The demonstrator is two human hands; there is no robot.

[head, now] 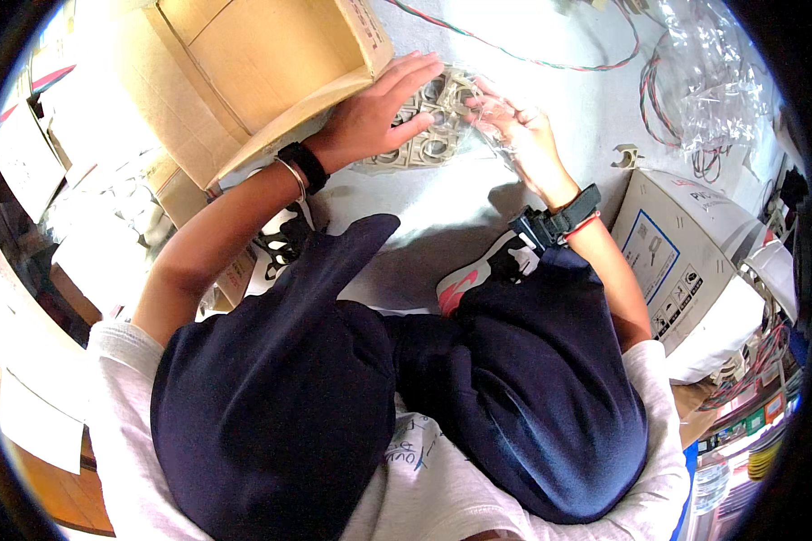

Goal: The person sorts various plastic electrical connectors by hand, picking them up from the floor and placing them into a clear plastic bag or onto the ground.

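A clear plastic bag (416,152) of beige plastic pipe clips lies on the grey floor between my hands. My left hand (386,111) rests over the bag's left side, fingers extended, beside the open cardboard box. Gathered plastic at the bag's right end is pinched in the fingers of my right hand (517,128). One loose pipe clip (627,156) lies on the floor to the right, behind the white carton.
An open cardboard box (243,74) stands at the upper left. A printed white carton (677,250) stands at the right. Twisted red and green wires (514,52) and crumpled clear plastic (717,88) lie at the upper right. My shoes (474,274) are close below the bag.
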